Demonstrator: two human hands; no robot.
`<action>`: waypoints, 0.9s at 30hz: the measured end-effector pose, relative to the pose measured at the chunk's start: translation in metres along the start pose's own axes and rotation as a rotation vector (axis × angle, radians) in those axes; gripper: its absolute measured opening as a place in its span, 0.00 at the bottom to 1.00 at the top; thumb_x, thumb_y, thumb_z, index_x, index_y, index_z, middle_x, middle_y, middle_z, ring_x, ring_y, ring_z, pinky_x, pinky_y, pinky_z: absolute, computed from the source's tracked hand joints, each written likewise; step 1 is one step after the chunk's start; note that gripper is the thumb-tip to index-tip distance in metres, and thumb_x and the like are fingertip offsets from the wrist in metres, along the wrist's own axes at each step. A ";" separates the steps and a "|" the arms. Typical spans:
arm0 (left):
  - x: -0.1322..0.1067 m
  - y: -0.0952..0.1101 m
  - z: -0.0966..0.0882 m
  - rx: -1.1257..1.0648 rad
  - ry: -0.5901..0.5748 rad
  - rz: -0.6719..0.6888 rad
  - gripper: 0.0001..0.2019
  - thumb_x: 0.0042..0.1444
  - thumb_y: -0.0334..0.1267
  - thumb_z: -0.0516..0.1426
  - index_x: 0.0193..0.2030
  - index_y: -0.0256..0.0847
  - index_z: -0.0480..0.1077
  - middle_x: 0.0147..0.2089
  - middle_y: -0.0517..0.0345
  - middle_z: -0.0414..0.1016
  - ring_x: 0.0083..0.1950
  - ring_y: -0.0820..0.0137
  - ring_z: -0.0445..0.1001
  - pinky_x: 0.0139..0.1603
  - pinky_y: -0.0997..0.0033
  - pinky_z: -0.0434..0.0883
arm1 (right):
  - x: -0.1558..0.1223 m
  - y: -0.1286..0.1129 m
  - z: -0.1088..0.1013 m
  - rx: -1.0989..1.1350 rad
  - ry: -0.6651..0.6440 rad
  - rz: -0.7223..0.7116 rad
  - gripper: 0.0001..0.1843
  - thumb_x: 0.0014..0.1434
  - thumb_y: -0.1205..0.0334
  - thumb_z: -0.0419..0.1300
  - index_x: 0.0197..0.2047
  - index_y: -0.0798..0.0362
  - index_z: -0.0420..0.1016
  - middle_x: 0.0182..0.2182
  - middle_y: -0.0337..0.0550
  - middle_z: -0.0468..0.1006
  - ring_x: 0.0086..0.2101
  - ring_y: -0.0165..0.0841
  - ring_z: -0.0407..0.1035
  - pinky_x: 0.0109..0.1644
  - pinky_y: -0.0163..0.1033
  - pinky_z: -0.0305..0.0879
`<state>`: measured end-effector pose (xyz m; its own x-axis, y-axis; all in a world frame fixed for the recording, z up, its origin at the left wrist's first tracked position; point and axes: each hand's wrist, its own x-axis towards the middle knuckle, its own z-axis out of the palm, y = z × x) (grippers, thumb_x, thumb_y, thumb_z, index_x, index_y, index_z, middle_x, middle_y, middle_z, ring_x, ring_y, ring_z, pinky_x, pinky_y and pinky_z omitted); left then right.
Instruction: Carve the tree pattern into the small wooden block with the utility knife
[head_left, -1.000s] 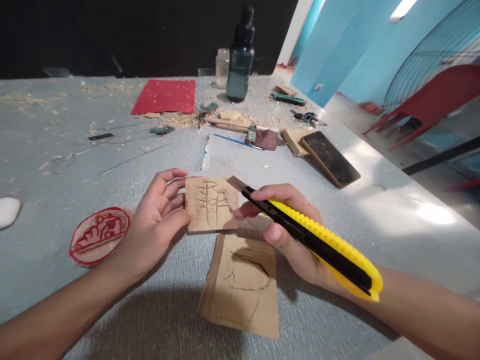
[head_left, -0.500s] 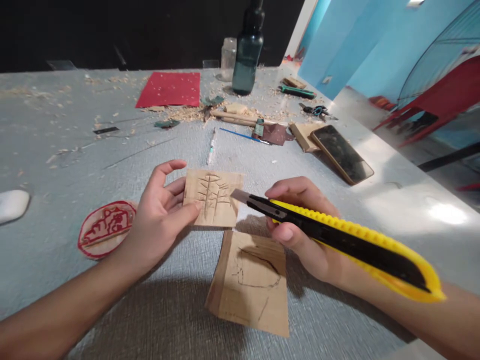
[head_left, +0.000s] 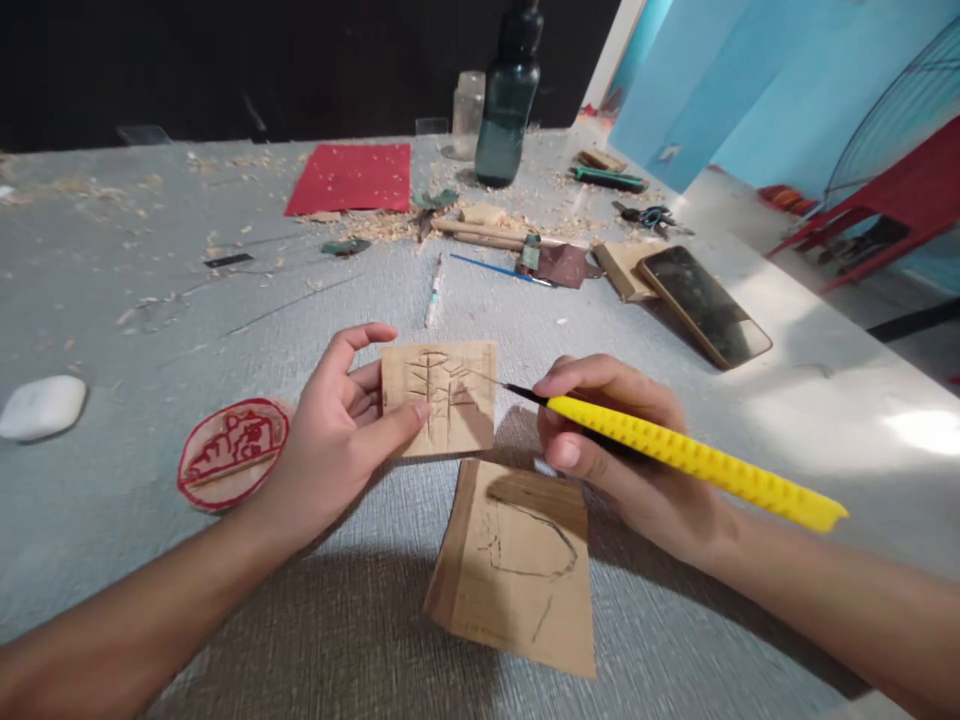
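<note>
My left hand [head_left: 360, 420] grips a small flat wooden piece [head_left: 476, 410] by its left side, thumb on its face. Branching lines are cut into that face. In my right hand [head_left: 622, 430] is a yellow and black utility knife [head_left: 697, 460], its narrow edge turned up. The blade, seen nearly edge-on, reaches the right part of the carved face; whether it touches the wood I cannot tell. Below both hands a thicker wooden block [head_left: 525, 610] with a dark curved outline drawn on it lies on the table.
A round wooden disc [head_left: 232, 455] with a red drawing and a white case [head_left: 43, 408] lie at left. A phone [head_left: 705, 305] leans on a wood block at right. Farther back are a red sheet [head_left: 352, 180], a dark bottle [head_left: 502, 125], a blue thin stick [head_left: 499, 268] and wood shavings.
The utility knife has rolled in my right hand, so its yellow edge now faces up and the blade shows thin. My left hand still holds the wooden piece. The whole view has shifted slightly.
</note>
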<state>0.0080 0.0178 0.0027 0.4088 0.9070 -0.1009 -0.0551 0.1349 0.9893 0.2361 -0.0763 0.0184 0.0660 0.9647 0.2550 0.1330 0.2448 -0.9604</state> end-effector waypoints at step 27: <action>-0.004 0.000 0.001 0.052 -0.041 0.017 0.29 0.53 0.35 0.69 0.59 0.51 0.65 0.52 0.57 0.82 0.50 0.60 0.84 0.48 0.66 0.80 | -0.002 0.011 -0.004 0.182 -0.085 0.139 0.07 0.65 0.53 0.71 0.43 0.46 0.86 0.43 0.44 0.81 0.41 0.36 0.76 0.45 0.42 0.78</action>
<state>0.0074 0.0139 0.0035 0.4456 0.8915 -0.0810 -0.0151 0.0979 0.9951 0.2410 -0.0754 0.0077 -0.0128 0.9932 0.1156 -0.0522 0.1148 -0.9920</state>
